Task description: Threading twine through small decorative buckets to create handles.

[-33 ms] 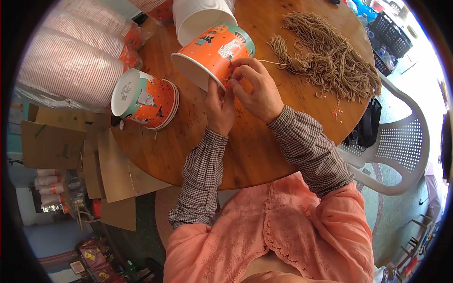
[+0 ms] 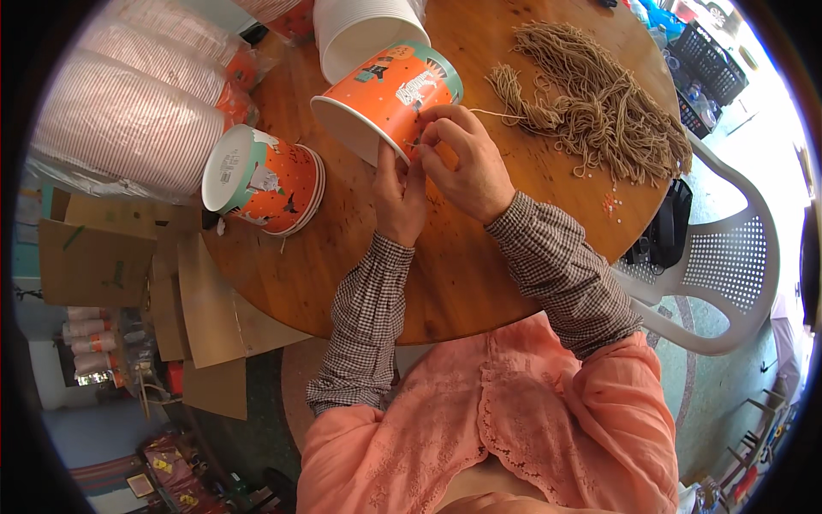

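An orange paper bucket (image 2: pixel 390 90) with a green band and printed figures lies tilted on its side, its white opening facing left and toward me. My left hand (image 2: pixel 401 195) grips the near rim, thumb and fingers at the edge. Against the bucket's side my right hand (image 2: pixel 467 163) is closed in a pinch on a thin beige cord (image 2: pixel 492 113). That cord runs off to a loose heap of tan cords (image 2: pixel 599 103) at the right. The cord's end at the rim is mostly hidden by my fingers.
Upside down at the left stands a small stack of orange buckets (image 2: pixel 265 184). Wrapped bucket stacks (image 2: pixel 128 120) rise beyond it, with white buckets (image 2: pixel 364 38) behind mine. Tiny red and white bits (image 2: pixel 610 206) lie near the right table edge, by a plastic chair (image 2: pixel 728 257). Cardboard boxes (image 2: pixel 103 261) stand left.
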Tool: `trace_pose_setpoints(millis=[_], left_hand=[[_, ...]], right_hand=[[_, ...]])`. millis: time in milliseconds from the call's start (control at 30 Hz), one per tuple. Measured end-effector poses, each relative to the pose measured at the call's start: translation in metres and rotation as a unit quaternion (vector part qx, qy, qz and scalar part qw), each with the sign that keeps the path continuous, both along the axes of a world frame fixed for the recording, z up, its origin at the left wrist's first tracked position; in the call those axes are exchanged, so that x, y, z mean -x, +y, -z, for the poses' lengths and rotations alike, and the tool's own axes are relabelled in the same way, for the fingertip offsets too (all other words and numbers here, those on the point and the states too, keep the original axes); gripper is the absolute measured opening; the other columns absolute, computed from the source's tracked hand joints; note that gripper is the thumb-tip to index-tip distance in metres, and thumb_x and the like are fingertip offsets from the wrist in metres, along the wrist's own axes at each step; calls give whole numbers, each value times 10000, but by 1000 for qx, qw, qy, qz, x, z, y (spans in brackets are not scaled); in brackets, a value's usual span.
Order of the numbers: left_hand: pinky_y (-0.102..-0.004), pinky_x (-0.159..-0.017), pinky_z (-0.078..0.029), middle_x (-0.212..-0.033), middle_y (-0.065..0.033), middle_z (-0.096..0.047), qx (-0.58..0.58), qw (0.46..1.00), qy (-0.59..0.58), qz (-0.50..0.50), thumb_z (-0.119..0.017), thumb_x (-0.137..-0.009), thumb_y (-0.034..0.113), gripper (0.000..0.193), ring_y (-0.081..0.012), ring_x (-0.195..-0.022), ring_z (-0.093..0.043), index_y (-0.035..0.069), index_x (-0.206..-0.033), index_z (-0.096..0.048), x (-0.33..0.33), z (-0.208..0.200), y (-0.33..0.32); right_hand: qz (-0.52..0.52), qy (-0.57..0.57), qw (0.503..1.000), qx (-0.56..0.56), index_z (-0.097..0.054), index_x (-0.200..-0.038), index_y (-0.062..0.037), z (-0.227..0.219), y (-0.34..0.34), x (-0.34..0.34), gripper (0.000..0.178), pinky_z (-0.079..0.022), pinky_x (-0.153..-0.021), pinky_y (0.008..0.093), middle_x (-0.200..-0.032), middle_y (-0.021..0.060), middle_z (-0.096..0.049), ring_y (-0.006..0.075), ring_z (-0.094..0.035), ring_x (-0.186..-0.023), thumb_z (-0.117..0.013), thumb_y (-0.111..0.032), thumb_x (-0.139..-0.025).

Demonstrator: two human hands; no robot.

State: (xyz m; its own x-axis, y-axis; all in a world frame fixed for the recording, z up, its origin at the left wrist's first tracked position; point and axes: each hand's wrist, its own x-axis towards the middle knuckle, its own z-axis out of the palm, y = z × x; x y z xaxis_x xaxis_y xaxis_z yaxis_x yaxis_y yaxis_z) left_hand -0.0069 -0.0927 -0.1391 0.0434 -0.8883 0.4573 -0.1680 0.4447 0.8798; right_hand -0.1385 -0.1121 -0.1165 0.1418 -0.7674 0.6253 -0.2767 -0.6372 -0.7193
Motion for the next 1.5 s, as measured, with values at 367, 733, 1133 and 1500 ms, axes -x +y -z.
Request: trace_pose_setpoints(millis=[367, 733, 1133, 1500], left_hand=[[-218, -696, -472, -1026, -38, -593, 21, 999, -16, -37, -520, -952, 5, 363, -87, -786, -533, -51, -1310, -508, 8, 2, 5], [-230, -651, -483, -907, -37, -622, -57, 993, 93, -52, -516, -987, 89, 196, -86, -838, -570, -56, -1086, -603, -1, -2, 5], [-322, -670, -515, -978, -121, -586, 174, 959, -81, -207, -580, -918, 56, 80, -192, -789, -600, -21, -938, -592, -3, -6, 4], [-321, -786, -533, -981, -115, -665, 173, 977, -58, -111, -545, -961, 66, 104, -227, -902, -656, -8, -1002, -605, -6, -11, -1]], right_hand=[[37, 37, 997, 50, -613, -877, -35, 2, 0, -1, 113, -495, -862, 403, -1132, 107, -560, 312, -556, -1032, -656, -130, -832], [23, 31, 998, 44, -610, -901, -34, 4, 0, -1, 128, -503, -844, 399, -1132, 100, -568, 302, -572, -1014, -657, -133, -836], [11, 45, 999, 3, -590, -1026, -29, 7, -1, -3, 237, -512, -870, 396, -1245, 173, -547, 358, -597, -1068, -683, -125, -830], [-13, 104, 994, -43, -603, -1125, -68, 7, 2, -1, 282, -539, -713, 370, -977, 131, -657, 275, -668, -807, -650, -127, -854]])
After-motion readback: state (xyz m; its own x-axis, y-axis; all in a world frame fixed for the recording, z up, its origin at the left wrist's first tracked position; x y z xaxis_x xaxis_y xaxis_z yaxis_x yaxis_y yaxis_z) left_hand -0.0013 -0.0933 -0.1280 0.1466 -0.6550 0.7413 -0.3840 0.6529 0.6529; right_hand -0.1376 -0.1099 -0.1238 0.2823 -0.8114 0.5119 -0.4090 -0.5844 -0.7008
